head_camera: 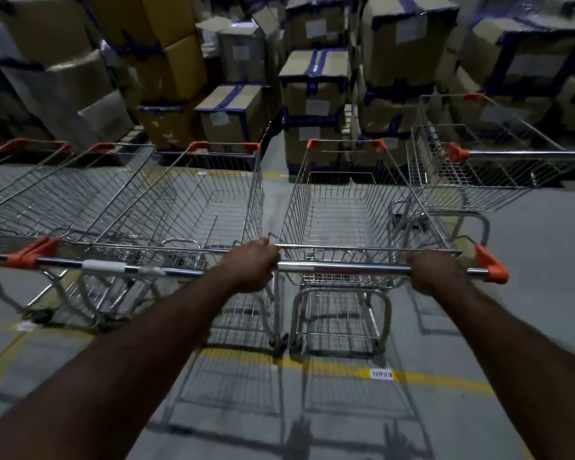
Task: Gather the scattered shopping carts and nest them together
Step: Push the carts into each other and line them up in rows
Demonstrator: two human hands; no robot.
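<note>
Head view shows both hands wrapped around one smooth metal handlebar: the left hand grips its left end, the right hand grips near the right end, just inside an orange plastic end cap. Two bare forearms reach in from the bottom corners.

That bar belongs to the held cart, a chrome wire basket with a tapering shape and orange corner guards at its far rim, standing on the grey floor just past a yellow painted line. A small white label sits on that line.

Four carts can be counted for certain. Just beside the held one, on the left, is a nested row: at least two baskets slid into each other, possibly three, the overlapping wire makes the count unsure. Its handlebar carries a white wrap and an orange cap. A separate cart stands to the right, turned sideways, near the held cart's front corner.

Behind all of them rise stacks of brown cardboard boxes, many sealed with blue tape and white labels.
</note>
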